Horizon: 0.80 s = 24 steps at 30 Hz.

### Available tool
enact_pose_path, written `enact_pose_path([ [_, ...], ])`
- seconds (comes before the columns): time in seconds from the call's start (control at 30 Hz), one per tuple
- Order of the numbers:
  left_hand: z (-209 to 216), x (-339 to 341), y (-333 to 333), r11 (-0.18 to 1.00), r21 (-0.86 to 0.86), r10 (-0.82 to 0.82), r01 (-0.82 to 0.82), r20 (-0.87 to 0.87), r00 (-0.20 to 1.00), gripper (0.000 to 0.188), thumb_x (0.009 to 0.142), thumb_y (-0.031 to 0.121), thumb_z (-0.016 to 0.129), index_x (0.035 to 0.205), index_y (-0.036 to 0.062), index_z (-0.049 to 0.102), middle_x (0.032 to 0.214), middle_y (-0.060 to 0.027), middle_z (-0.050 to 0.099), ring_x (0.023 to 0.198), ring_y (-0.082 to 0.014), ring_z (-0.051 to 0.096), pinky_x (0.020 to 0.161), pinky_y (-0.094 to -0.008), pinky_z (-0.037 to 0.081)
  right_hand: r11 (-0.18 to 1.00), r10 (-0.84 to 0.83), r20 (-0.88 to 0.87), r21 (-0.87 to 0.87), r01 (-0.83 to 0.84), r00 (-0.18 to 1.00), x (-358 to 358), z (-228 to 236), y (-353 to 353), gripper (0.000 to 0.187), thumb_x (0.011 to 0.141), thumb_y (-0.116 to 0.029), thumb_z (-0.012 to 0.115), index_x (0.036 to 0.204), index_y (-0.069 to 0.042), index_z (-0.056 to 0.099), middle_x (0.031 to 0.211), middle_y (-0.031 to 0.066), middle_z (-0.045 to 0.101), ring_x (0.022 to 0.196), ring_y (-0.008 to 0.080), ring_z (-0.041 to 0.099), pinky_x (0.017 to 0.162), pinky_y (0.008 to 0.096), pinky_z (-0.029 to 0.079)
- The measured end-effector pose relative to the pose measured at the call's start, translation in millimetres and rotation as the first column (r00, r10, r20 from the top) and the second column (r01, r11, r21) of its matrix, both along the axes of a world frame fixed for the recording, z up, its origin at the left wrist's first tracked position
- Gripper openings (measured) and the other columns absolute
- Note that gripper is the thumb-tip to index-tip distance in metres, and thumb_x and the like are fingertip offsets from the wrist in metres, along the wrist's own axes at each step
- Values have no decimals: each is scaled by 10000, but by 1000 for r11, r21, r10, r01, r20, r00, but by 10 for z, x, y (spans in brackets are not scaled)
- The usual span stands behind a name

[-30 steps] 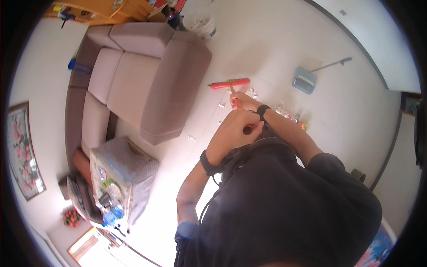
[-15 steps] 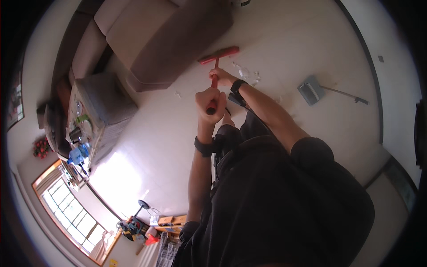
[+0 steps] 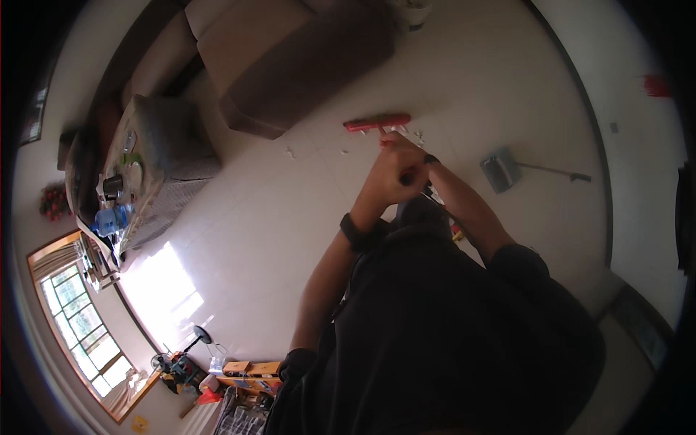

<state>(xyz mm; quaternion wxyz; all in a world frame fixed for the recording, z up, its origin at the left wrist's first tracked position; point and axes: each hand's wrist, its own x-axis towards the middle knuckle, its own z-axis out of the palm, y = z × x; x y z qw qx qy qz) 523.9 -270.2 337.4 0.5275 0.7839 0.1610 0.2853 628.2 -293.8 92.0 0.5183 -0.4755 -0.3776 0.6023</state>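
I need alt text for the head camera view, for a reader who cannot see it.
Seen from above, a person in a dark shirt grips the red broom handle with both hands, left hand and right hand close together, over a pale tiled floor with small scraps. A dustpan lies to the right, a brown sofa beyond.

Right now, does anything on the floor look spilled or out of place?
Yes: small pale scraps lie scattered over the tiled floor near the red broom head, and a dustpan lies apart to the right.
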Motion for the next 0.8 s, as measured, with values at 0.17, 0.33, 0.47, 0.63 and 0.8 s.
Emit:
enact_pose_path([
  [0.17,202,-896,-529,986,57,-146,155,-129,981,99,708,7,607,640,10,535,596,-127,537,588,-271,533,531,-339,387,984,-138,244,147,104,960,-821,467,-790,141,854,-147,563,747,-57,546,690,-9,526,660,108,483,655,275,401],
  [0.33,223,-2011,-982,997,-40,-60,59,-10,998,118,668,52,610,593,-6,539,589,-176,533,543,-344,511,512,-384,384,992,65,375,78,-101,925,-1812,468,-1074,115,800,-152,604,764,-51,563,704,11,547,698,132,515,656,289,415],
  [0.47,387,-2657,-1223,995,-59,-79,75,-62,995,135,722,3,607,836,2,679,652,-116,619,546,-223,570,525,-280,436,964,212,432,56,-261,877,-2435,488,-1149,127,757,-156,638,778,-46,578,716,28,565,728,151,540,657,299,426],
  [0.63,958,-3374,-1529,994,69,65,-79,184,981,65,710,-6,626,754,-20,673,519,-103,512,436,-140,481,449,-282,382,953,221,383,111,-282,897,-2633,216,-1180,174,704,-161,680,795,-41,595,731,48,586,766,175,572,658,313,439],
  [0.8,1131,-4138,-1552,946,-76,324,-316,141,936,152,706,-64,548,568,-43,488,490,-69,435,423,-147,372,601,-268,480,846,376,505,156,-510,777,-3592,1175,-697,147,606,-94,676,720,-21,619,711,140,623,687,248,603,615,340,460],
])
